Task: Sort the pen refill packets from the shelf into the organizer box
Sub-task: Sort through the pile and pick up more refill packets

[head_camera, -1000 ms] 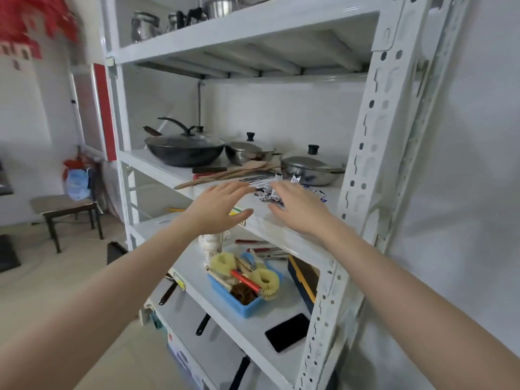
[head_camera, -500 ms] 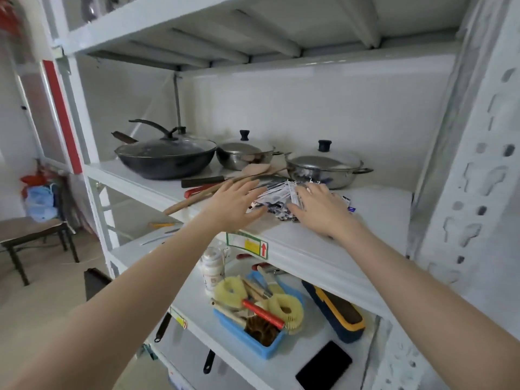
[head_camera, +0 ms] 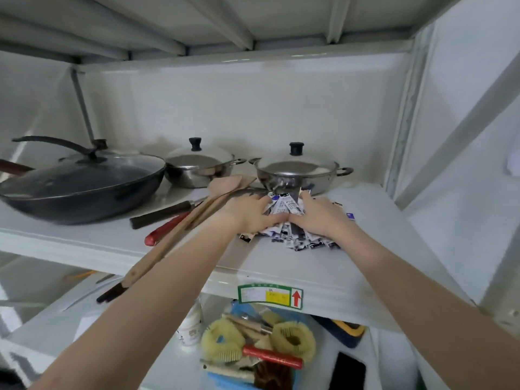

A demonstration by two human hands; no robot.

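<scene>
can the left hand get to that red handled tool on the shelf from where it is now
Probably yes. The left hand rests on the refill packets, and the red-handled tool lies just to its left on the same shelf. Only the wooden spatulas cross over it, so the fingers may nudge them.

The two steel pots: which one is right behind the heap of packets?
The right-hand steel pot, directly behind the packets; the other pot stands further left, beside the black wok.

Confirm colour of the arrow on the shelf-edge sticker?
Red arrow, pointing up, on the sticker; head view.
</scene>
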